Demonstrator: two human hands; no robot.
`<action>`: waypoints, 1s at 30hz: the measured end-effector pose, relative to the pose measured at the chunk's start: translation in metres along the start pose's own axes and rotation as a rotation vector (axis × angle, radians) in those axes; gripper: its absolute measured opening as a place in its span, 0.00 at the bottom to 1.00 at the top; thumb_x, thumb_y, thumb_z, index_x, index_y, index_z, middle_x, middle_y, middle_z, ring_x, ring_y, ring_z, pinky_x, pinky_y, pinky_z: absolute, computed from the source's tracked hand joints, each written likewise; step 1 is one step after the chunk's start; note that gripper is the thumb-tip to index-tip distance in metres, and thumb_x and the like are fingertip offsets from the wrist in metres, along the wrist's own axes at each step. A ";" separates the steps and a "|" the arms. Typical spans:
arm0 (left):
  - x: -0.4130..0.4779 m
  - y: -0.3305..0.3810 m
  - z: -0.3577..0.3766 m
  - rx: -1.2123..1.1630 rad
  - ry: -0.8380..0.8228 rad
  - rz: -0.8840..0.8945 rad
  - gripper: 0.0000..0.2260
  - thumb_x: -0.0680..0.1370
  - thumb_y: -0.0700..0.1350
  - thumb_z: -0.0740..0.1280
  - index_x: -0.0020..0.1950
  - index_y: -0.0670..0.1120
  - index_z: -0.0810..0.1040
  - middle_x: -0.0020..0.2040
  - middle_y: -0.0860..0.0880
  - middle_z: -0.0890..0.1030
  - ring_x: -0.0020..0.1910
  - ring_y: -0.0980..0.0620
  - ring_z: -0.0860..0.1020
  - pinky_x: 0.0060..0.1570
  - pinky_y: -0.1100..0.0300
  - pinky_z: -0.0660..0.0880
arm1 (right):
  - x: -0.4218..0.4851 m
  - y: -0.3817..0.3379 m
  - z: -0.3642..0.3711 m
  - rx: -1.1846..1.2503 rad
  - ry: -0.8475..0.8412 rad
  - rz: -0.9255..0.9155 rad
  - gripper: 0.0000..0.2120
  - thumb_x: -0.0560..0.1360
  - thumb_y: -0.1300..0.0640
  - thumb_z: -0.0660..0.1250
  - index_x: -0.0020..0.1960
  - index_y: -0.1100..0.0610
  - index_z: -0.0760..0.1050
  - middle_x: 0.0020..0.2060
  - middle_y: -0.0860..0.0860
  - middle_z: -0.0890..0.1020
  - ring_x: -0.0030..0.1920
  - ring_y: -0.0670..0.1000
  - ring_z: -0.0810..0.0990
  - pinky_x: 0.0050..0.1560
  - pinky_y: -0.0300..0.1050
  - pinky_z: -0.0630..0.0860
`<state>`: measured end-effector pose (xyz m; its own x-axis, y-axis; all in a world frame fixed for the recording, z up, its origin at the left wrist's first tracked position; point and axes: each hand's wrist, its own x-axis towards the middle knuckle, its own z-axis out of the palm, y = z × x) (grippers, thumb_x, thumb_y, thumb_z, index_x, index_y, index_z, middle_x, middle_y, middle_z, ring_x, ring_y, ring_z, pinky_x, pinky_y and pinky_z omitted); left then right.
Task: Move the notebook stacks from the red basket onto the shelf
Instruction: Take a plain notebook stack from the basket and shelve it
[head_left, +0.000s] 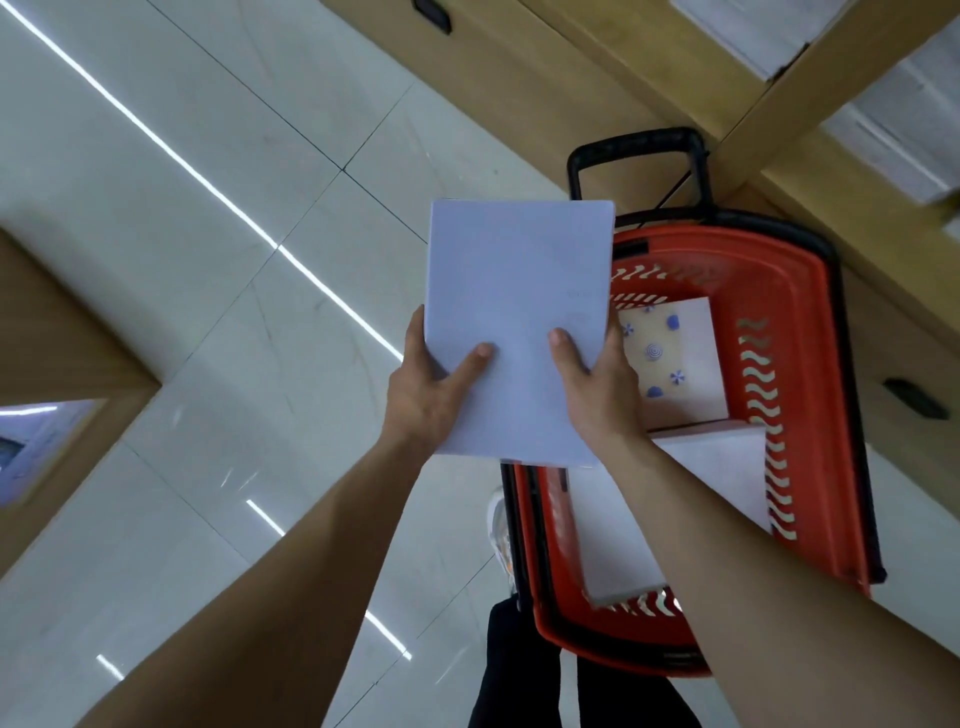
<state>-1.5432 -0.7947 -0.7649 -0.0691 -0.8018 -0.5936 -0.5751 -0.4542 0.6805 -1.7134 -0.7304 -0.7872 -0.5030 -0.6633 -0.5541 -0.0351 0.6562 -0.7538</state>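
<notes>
I hold a pale lilac notebook stack (514, 312) flat in front of me, above the left rim of the red basket (810, 415). My left hand (431, 395) grips its near left corner, thumb on top. My right hand (597, 384) grips its near right edge, thumb on top too. Inside the basket lie a cream notebook stack with blue patterns (670, 358) and a plain white stack (675, 514), partly hidden by my right forearm. The wooden shelf (779, 88) with white stacks on it runs across the upper right.
The basket has a black pull handle (639, 156) at its far end and stands on a glossy tiled floor (208, 234). Another wooden unit (57, 364) juts in at the left. My shoe (498, 525) and dark trouser legs show below the basket.
</notes>
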 end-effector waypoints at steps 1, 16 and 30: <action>-0.003 0.002 0.001 0.008 0.023 -0.005 0.31 0.76 0.58 0.72 0.76 0.61 0.62 0.53 0.70 0.75 0.50 0.69 0.76 0.45 0.71 0.70 | -0.001 -0.001 0.000 -0.006 0.017 -0.011 0.27 0.79 0.43 0.68 0.74 0.48 0.66 0.60 0.45 0.81 0.57 0.47 0.80 0.59 0.45 0.76; -0.190 0.123 -0.031 -0.056 0.042 0.082 0.23 0.77 0.57 0.71 0.69 0.63 0.67 0.53 0.68 0.78 0.48 0.67 0.79 0.41 0.71 0.72 | -0.153 -0.110 -0.141 -0.056 0.016 -0.115 0.20 0.77 0.49 0.72 0.67 0.42 0.70 0.49 0.32 0.78 0.46 0.26 0.77 0.45 0.23 0.71; -0.380 0.296 0.015 0.063 -0.281 0.395 0.28 0.77 0.55 0.71 0.75 0.62 0.65 0.54 0.66 0.78 0.48 0.68 0.78 0.41 0.74 0.73 | -0.332 -0.173 -0.358 0.142 0.387 -0.052 0.16 0.76 0.43 0.72 0.62 0.44 0.77 0.53 0.39 0.83 0.53 0.43 0.82 0.50 0.38 0.77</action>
<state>-1.6994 -0.6187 -0.3438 -0.5043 -0.7684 -0.3940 -0.5078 -0.1051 0.8550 -1.8495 -0.4954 -0.3464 -0.7922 -0.4925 -0.3604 0.0366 0.5511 -0.8336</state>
